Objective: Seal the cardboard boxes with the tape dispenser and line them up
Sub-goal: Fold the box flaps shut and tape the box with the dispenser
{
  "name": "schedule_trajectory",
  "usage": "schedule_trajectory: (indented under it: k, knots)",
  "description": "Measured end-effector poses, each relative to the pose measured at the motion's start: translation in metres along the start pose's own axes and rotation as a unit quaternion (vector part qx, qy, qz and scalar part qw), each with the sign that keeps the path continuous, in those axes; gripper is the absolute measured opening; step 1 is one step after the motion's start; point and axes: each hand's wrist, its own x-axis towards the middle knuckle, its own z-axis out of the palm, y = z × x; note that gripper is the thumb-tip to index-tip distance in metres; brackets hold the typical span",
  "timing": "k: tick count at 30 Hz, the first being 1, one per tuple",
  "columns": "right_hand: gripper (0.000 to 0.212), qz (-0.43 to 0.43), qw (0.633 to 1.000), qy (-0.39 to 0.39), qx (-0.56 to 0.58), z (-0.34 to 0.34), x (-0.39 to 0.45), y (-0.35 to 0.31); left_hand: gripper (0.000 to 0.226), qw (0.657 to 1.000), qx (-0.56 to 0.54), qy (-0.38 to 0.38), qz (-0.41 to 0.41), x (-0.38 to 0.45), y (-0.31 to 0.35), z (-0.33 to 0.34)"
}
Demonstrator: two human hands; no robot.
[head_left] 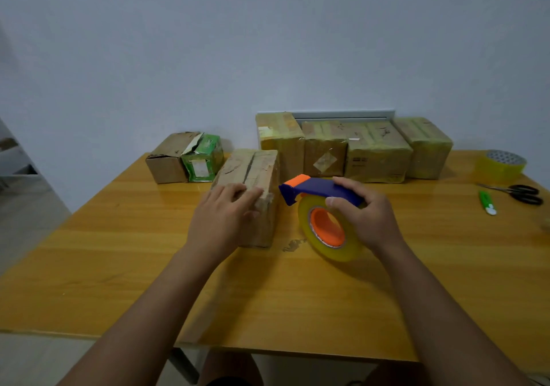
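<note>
A worn cardboard box lies mid-table with its top flaps closed. My left hand rests flat on its near end, fingers straight across the top. To the right of it my right hand grips the blue and orange tape dispenser, which carries a roll of clear yellowish tape standing on the table. The dispenser's orange nose points at the box's right side. Behind, several taped boxes stand side by side along the wall.
At the back left sit a plain cardboard box with loose flaps and a green printed box. A spare tape roll, black scissors and a green utility knife lie at the right of the wooden table.
</note>
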Motion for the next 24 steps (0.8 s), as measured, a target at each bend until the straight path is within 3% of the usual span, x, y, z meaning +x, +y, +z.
schedule_trajectory:
  k: [5, 11, 16, 19, 24]
  knots:
    - [0.045, 0.012, 0.999, 0.029, -0.006, 0.020, -0.007, 0.003, 0.044, 0.999, 0.014, 0.006, -0.047, -0.001, 0.012, -0.001]
    - [0.050, 0.011, 0.999, 0.037, -0.030, 0.030, -0.015, 0.010, 0.069, 0.980, -0.086, -0.038, -0.178, 0.011, 0.031, -0.015]
    - [0.052, 0.015, 0.998, 0.034, -0.052, 0.029, -0.017, 0.009, 0.043, 0.963, -0.073, -0.031, -0.258, 0.031, 0.045, -0.017]
    - [0.053, 0.017, 0.998, 0.034, -0.057, 0.028, -0.017, 0.009, 0.030, 0.966, -0.018, -0.028, -0.255, 0.035, 0.056, -0.014]
    - [0.053, 0.014, 0.998, 0.029, -0.058, 0.027, -0.018, 0.010, 0.030, 0.973, 0.025, -0.021, -0.229, 0.027, 0.055, -0.006]
